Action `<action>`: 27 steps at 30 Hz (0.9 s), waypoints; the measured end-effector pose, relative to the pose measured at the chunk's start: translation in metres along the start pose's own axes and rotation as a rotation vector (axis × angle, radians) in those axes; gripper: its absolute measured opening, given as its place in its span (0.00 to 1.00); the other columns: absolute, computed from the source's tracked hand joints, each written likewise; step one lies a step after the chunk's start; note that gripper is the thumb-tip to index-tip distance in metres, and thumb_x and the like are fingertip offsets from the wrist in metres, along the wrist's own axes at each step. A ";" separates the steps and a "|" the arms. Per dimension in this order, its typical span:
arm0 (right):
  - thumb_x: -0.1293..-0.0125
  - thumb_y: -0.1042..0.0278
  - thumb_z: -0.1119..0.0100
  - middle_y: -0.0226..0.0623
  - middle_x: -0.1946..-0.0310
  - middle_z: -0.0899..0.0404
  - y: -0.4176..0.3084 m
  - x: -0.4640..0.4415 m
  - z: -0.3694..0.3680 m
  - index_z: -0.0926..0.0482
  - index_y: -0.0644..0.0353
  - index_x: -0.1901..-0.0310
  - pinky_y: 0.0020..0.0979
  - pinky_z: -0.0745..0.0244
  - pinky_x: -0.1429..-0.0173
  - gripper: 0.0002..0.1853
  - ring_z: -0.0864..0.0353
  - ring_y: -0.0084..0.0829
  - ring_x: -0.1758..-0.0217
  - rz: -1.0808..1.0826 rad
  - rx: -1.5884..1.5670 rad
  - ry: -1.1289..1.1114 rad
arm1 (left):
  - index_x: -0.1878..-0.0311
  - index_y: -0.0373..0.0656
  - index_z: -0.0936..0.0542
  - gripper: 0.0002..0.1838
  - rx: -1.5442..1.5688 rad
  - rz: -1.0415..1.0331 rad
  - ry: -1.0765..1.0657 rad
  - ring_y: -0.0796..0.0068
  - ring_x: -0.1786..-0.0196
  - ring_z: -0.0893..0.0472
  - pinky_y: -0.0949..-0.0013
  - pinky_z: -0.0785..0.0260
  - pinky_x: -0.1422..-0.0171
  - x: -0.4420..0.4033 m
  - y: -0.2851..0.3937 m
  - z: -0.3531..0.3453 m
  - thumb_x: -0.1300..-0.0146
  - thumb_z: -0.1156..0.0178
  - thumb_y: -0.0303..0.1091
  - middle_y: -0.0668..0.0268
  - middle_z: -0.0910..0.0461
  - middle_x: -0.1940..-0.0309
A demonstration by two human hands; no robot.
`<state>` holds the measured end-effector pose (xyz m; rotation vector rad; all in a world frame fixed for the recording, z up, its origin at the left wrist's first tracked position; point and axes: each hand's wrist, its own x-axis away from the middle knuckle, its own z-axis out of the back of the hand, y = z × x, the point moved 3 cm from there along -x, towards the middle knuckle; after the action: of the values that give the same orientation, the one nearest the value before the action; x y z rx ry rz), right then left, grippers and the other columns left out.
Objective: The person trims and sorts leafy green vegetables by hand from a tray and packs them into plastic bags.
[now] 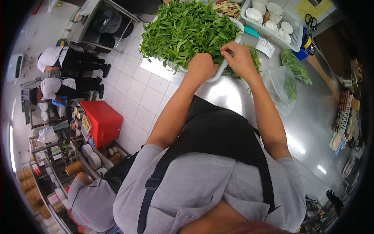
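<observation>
A large heap of long-leafed greens point(187, 31) fills a white plastic basket point(219, 74) in front of me. My left hand point(201, 67) is closed in a fist over the near edge of the heap; what its fingers hold is hidden. Just to its right, my right hand point(238, 58) has its fingers curled and its thumb and forefinger drawn together above the basket's rim. Anything between them is too small to make out. More leafy stems point(254, 58) lie on the counter beyond and under my right hand.
On the steel counter point(311, 113) lie a clear bag with greens point(282, 87), a leafy bundle point(295, 65) and a teal-handled tool point(251, 31). A crate point(296, 37) holds white dishes; scissors point(310, 21) lie nearby. Other people point(58, 87) stand left, near a red bin point(102, 123).
</observation>
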<state>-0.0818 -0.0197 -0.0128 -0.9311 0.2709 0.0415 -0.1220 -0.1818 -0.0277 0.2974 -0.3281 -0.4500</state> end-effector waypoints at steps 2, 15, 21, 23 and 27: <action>0.37 0.71 0.35 0.45 0.61 0.14 -0.002 0.003 0.003 0.15 0.64 0.58 0.41 0.22 0.50 0.09 0.15 0.47 0.57 -0.044 -0.038 0.005 | 0.61 0.37 0.12 0.13 -0.004 0.016 -0.019 0.45 0.60 0.13 0.49 0.21 0.52 -0.019 0.000 -0.015 0.41 0.35 0.38 0.46 0.13 0.66; 0.30 0.69 0.34 0.33 0.58 0.14 0.011 0.015 0.000 0.19 0.67 0.44 0.25 0.22 0.49 0.16 0.17 0.21 0.58 -0.240 -0.640 -0.021 | 0.61 0.37 0.15 0.07 1.044 0.070 0.052 0.90 0.78 0.33 0.78 0.45 0.75 0.016 -0.010 0.055 0.35 0.34 0.32 0.76 0.25 0.79; 0.30 0.72 0.34 0.35 0.59 0.14 -0.003 0.006 -0.017 0.21 0.68 0.44 0.23 0.20 0.53 0.16 0.16 0.20 0.60 -0.286 -0.723 -0.128 | 0.55 0.38 0.14 0.09 1.260 0.081 -0.034 0.89 0.75 0.31 0.81 0.42 0.71 0.007 -0.018 0.041 0.32 0.32 0.34 0.76 0.23 0.74; 0.30 0.71 0.34 0.35 0.62 0.14 0.011 0.005 -0.023 0.20 0.68 0.45 0.24 0.20 0.55 0.15 0.16 0.21 0.62 -0.326 -0.824 -0.060 | 0.52 0.37 0.14 0.11 1.242 0.089 -0.014 0.88 0.72 0.28 0.82 0.38 0.68 0.003 -0.020 0.036 0.31 0.32 0.34 0.75 0.21 0.71; 0.28 0.73 0.38 0.35 0.60 0.14 0.022 0.008 -0.015 0.20 0.67 0.45 0.21 0.21 0.55 0.13 0.16 0.19 0.60 -0.400 -0.942 -0.027 | 0.45 0.37 0.15 0.13 1.325 0.077 -0.039 0.86 0.65 0.23 0.82 0.29 0.61 0.007 -0.022 0.040 0.29 0.34 0.32 0.71 0.17 0.63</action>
<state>-0.0809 -0.0193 -0.0408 -1.9058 0.0176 -0.2044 -0.1392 -0.2126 0.0024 1.5586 -0.6451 -0.0987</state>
